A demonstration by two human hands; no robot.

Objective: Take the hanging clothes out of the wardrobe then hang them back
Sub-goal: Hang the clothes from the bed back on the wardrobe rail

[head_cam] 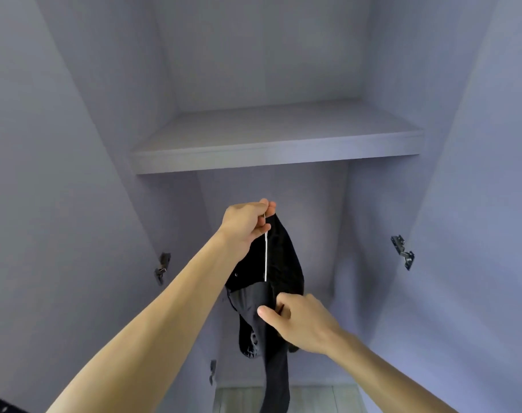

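Note:
A black garment (283, 263) hangs on a thin white hanger (266, 251) inside the open lilac wardrobe. My left hand (244, 225) is raised just below the shelf (271, 150), with its fingers closed on the top of the hanger. My right hand (301, 323) is lower down and pinches the black cloth at the garment's middle. One dark leg or sleeve of the garment trails down to the bottom of the view. The hanging rail is hidden from me.
Both wardrobe doors stand open, with dark hinges at the left (162, 268) and right (403, 251). A lower hinge (212, 371) shows at the left. A pale floor strip (313, 397) lies at the wardrobe's bottom.

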